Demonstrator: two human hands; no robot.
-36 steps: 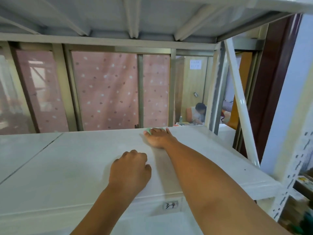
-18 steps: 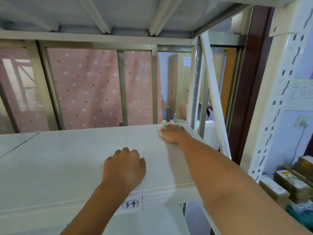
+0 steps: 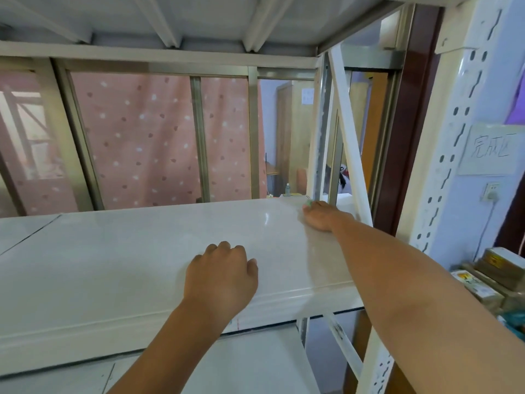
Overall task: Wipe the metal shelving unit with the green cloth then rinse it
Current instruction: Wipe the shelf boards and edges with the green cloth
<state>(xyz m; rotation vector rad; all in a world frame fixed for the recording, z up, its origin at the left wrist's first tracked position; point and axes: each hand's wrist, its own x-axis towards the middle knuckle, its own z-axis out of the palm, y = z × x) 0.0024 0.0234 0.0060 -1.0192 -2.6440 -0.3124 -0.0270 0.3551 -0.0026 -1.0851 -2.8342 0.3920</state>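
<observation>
On my far left the white shelf board (image 3: pixel 113 251) of the metal shelving unit runs across the view, with a seam cutting diagonally through its left end, and behind it hangs a pink dotted curtain (image 3: pixel 147 137) framed by metal window posts. Moving in, my left hand (image 3: pixel 221 277) lies knuckles-up near the front edge of the board, fingers curled under into a loose fist that holds nothing I can see. Further right and deeper in, my right hand (image 3: pixel 319 216) is pressed palm-down at the back right corner of the same board, closed over the green cloth (image 3: pixel 308 205); only a small green bit of it peeks out past the fingertips, touching the shelf surface just beside the rear upright. A white diagonal brace (image 3: pixel 348 135) slants down behind that hand. On the far right stands the perforated front upright (image 3: pixel 451 143), with a handwritten paper sign (image 3: pixel 490 149) on the wall and stacked boxes (image 3: pixel 494 277) below.
</observation>
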